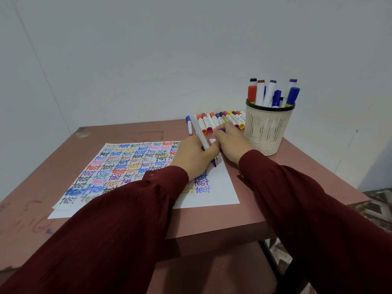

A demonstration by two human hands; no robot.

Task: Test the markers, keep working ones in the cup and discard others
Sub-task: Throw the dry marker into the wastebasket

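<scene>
My left hand point(194, 155) grips a white marker point(200, 136) with a purple tip, which touches the paper sheet point(220, 187) covered in coloured "test" words. My right hand point(230, 143) rests on the sheet's far right edge, its fingers curled round a purple cap point(222, 130). A beige slotted cup point(267, 128) holding several capped markers point(273, 93) stands to the right of my hands. A row of several capped markers point(220, 120) lies behind my hands by the wall.
A single blue-capped pen point(189, 125) lies left of the marker row. The brown table point(131, 132) ends at a front edge near my forearms and a right edge just past the cup. A pale wall closes off the back.
</scene>
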